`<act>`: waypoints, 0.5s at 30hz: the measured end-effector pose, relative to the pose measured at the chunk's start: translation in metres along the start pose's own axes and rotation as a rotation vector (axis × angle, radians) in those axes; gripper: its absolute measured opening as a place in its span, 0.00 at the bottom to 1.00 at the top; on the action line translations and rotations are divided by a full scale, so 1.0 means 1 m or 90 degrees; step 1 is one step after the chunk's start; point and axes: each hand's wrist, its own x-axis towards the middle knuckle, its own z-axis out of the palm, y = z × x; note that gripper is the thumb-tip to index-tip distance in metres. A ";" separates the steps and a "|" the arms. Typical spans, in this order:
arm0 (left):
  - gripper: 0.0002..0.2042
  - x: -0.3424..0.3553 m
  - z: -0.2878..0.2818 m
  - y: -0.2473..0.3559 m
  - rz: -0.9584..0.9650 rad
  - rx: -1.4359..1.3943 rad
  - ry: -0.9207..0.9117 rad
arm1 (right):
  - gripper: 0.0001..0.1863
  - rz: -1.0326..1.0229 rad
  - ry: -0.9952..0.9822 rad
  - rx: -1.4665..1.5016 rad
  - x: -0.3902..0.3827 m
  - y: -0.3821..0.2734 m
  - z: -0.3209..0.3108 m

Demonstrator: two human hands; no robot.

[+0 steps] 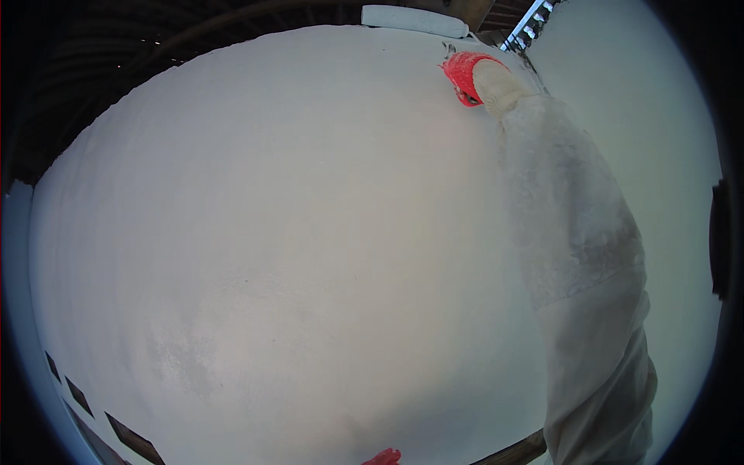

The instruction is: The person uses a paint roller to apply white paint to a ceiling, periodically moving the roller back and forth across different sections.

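Before the white wall (310, 201), the red-gloved right hand (467, 75) was far right, the left hand (384, 457) near; whether open or closed, I couldn't tell.

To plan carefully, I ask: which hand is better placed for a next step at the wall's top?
Probably the right hand: it is raised near the top of the white wall, while only part of the left hand shows at the picture's bottom.

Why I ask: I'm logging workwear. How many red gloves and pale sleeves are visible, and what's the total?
Red gloves: 2, the lower one mostly cut off by the picture's edge
Pale sleeve: 1
Total: 3
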 end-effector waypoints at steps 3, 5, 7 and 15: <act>0.24 -0.018 0.001 0.009 -0.083 -0.031 0.021 | 0.19 -0.077 -0.032 0.027 0.012 0.004 -0.008; 0.24 -0.026 -0.003 0.015 -0.092 -0.014 0.041 | 0.18 -0.058 -0.004 0.096 -0.004 0.006 0.008; 0.24 -0.032 -0.004 0.017 -0.102 0.006 0.056 | 0.16 -0.058 -0.047 0.104 -0.035 0.016 0.021; 0.24 -0.037 0.009 0.020 -0.107 0.012 0.049 | 0.15 -0.124 -0.086 0.079 -0.083 0.032 0.011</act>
